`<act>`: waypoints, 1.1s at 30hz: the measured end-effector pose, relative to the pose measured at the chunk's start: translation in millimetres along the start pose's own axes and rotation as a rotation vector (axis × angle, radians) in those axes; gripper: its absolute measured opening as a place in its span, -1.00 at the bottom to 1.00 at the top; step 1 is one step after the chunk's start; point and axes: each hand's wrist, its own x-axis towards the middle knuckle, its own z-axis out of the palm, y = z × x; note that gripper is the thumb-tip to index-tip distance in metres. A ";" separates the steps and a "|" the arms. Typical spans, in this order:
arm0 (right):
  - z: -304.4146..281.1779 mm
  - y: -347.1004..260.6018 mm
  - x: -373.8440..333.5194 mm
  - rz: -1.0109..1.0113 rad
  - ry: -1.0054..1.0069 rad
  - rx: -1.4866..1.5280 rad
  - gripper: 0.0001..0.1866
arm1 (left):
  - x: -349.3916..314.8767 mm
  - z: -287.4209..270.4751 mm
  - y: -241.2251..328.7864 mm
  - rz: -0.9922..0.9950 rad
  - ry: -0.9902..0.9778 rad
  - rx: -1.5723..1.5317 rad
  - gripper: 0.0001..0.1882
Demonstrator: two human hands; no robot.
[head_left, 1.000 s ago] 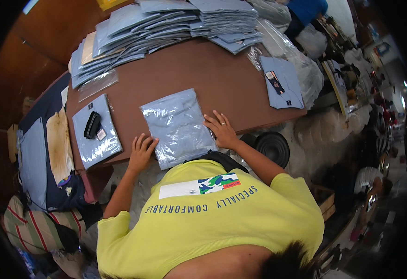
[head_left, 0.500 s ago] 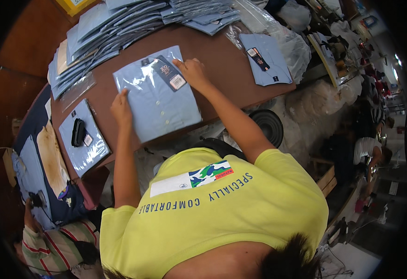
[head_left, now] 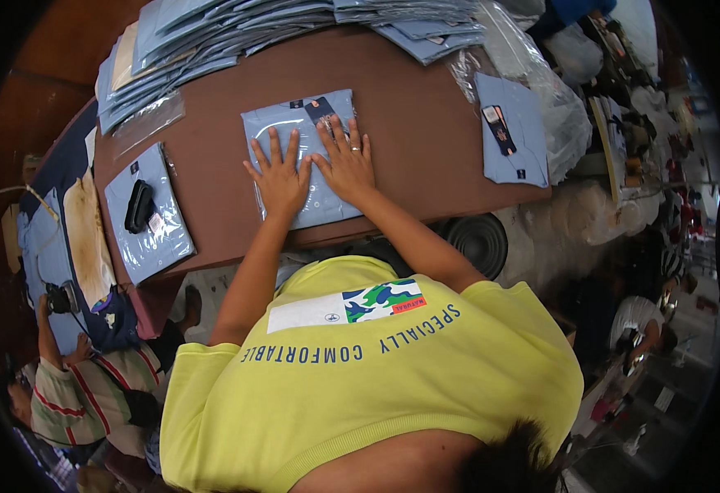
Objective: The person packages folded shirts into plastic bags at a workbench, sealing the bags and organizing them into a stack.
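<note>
A folded light-blue shirt (head_left: 324, 210) in a clear plastic bag lies on the brown table in front of me. My left hand (head_left: 281, 182) presses flat on its left half, fingers spread. On its right half rests my right hand (head_left: 346, 164), also flat and spread, a ring on one finger. The two thumbs nearly meet at the middle. Part of the dark hang tag (head_left: 319, 108) shows beyond my right fingers; the rest is covered. Neither hand grips anything.
Bagged blue shirts (head_left: 237, 29) are piled along the far edge. At left lies another bagged shirt (head_left: 159, 238) with a black object (head_left: 139, 207) on it. An unbagged folded shirt (head_left: 514, 131) lies at right beside clear plastic bags (head_left: 561, 115). A person (head_left: 101, 386) holds an iron at lower left.
The bagged shirt, earlier held by its sides and slightly tilted, now lies flat on the table. Both hands have let go of its edges and moved onto its top, fingers spread.
</note>
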 end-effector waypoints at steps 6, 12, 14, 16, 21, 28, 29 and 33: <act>2.5 1.3 4.2 -0.006 0.023 0.019 -0.34 | 5.4 -1.3 0.4 -0.004 -0.079 0.009 -0.42; 2.8 1.6 4.7 -0.027 0.047 0.035 -0.35 | 5.5 -0.6 1.3 -0.029 -0.107 0.018 -0.43; 2.9 1.7 6.1 -0.030 0.045 0.030 -0.35 | 5.6 2.0 1.6 -0.025 -0.104 0.026 -0.43; 4.2 1.6 6.0 -0.031 0.039 0.036 -0.35 | 5.2 1.9 0.4 -0.028 -0.103 0.036 -0.42; 1.4 6.3 12.7 -0.045 0.007 0.071 -0.37 | 9.9 7.4 -1.5 -0.032 -0.097 -0.029 -0.41; 13.4 39.1 12.3 0.467 0.231 0.948 -0.40 | -12.7 -14.1 -1.3 -0.596 0.164 -0.471 -0.25; 1.7 44.0 13.2 0.509 0.011 1.234 -0.45 | -19.8 -16.0 0.3 -0.627 0.131 -0.504 -0.27; -46.6 48.5 1.3 0.530 -0.478 1.706 -0.60 | -22.8 -8.0 -9.5 -0.517 0.184 -0.993 -0.31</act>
